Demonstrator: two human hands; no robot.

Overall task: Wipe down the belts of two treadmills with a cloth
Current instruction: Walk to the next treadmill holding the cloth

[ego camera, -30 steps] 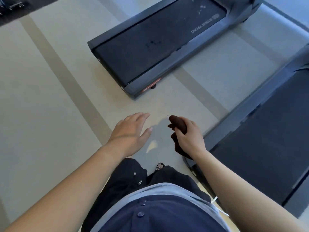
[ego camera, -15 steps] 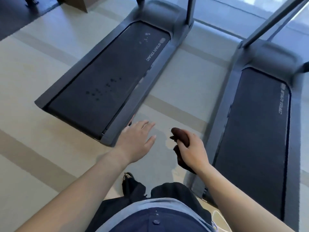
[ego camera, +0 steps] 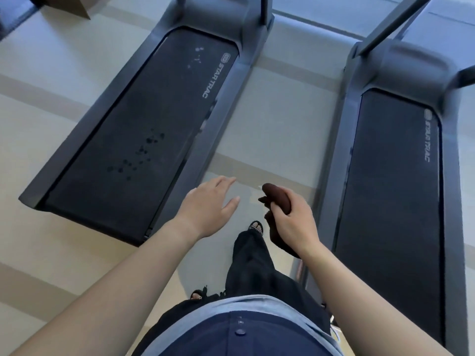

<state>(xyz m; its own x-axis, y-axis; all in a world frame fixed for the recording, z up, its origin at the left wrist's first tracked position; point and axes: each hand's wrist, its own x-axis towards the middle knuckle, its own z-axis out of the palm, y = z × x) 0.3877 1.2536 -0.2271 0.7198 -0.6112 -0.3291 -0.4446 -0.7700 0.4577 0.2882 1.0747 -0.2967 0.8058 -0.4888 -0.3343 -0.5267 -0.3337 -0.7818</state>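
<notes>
Left treadmill (ego camera: 123,140): upper left of the frame, dark spots scattered on its belt (ego camera: 144,129)
Left hand (ego camera: 208,209): lower centre, fingers spread and relaxed, holding nothing, over the pale floor (ego camera: 277,119) just off that treadmill's near corner
Cloth (ego camera: 277,199): dark brown, bunched, centre of the frame
Right hand (ego camera: 293,222): fingers curled round the cloth, gripping it
Right treadmill (ego camera: 401,176): right side of the frame, its belt (ego camera: 390,206) plain dark
</notes>
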